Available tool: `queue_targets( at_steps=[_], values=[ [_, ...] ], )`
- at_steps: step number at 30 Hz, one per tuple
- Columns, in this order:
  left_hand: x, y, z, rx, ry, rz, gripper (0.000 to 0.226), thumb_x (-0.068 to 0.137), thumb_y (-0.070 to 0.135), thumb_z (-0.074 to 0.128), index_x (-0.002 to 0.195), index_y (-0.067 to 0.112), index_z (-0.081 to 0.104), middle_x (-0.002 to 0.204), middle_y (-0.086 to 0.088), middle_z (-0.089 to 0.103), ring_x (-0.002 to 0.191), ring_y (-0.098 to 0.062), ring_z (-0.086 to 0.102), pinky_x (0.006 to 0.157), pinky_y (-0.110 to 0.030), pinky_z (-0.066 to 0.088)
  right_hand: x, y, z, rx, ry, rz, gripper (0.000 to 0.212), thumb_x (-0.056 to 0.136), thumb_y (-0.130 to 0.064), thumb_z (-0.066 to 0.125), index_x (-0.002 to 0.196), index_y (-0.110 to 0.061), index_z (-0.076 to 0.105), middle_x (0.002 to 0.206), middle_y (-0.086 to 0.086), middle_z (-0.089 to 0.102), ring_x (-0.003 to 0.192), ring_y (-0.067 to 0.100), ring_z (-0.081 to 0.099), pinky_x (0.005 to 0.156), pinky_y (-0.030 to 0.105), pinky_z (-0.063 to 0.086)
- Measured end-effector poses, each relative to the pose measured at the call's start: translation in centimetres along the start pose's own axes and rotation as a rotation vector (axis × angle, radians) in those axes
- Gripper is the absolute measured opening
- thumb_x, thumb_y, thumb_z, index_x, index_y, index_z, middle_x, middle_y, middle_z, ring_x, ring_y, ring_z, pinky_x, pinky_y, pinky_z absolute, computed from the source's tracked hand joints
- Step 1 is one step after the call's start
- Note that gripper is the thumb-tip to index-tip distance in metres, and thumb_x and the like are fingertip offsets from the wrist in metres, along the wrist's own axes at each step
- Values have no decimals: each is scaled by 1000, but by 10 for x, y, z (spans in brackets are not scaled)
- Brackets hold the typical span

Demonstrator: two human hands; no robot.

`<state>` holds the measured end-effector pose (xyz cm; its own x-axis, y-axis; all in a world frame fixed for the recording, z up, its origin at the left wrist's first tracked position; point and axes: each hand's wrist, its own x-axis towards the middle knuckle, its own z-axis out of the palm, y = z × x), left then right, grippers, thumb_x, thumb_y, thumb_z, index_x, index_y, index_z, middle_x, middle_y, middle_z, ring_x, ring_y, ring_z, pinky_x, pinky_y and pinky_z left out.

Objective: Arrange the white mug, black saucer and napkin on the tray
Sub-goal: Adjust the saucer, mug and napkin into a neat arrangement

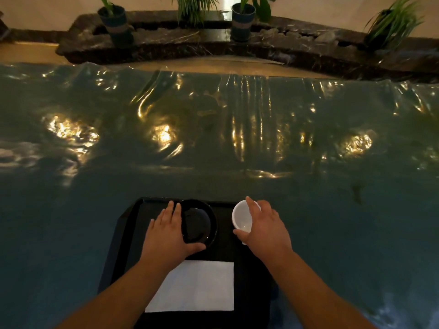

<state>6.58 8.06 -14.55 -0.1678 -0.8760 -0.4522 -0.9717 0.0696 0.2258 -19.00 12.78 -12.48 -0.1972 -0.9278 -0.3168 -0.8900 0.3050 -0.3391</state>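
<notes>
A black tray [123,233] lies at the near edge of the table. On its far middle sits the black saucer [202,222], and my left hand [166,233] grips its left rim, thumb at the near edge. To the right, my right hand [266,229] holds the white mug [242,217] from its right side, the mug tilted with its mouth facing me. Whether the mug touches the tray I cannot tell. A white folded napkin [197,286] lies flat on the near half of the tray, partly under my left forearm.
The table [213,138] is covered with a shiny, wrinkled dark green plastic sheet. Beyond its far edge runs a dark stone ledge [190,41] with several potted plants [242,20].
</notes>
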Motion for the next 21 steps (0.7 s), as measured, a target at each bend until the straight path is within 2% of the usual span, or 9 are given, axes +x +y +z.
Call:
queue_targets(
  at_steps=[3,8,14,21],
  values=[
    [2,-8,-4,15,-18,26,135,67,89,62,165,20,-2,175,-2,-4,159,-22,9,129,-51,14,1,-5,1,23,3,24,96,84,-58,77,160,-32,24,153,-3,35,132,23,44,97,41,53],
    [2,-6,-6,60,-87,15,153,52,99,57,163,19,-12,173,-3,-16,159,-23,-9,128,-55,1,5,-15,2,33,16,35,96,83,-57,79,159,-31,26,150,-2,37,130,24,47,98,42,52],
    [1,-3,-7,148,-68,23,148,61,95,57,162,15,-16,172,-5,-22,158,-23,-19,127,-56,-3,8,-27,6,37,17,26,96,81,-58,80,158,-31,28,148,-1,39,128,25,49,98,42,53],
    [7,-15,-15,141,-102,76,150,62,87,69,162,13,-15,172,-4,-19,159,-21,-12,130,-48,2,9,-43,14,26,14,17,95,81,-59,79,157,-32,27,147,-2,39,128,26,49,97,43,53]
  ],
)
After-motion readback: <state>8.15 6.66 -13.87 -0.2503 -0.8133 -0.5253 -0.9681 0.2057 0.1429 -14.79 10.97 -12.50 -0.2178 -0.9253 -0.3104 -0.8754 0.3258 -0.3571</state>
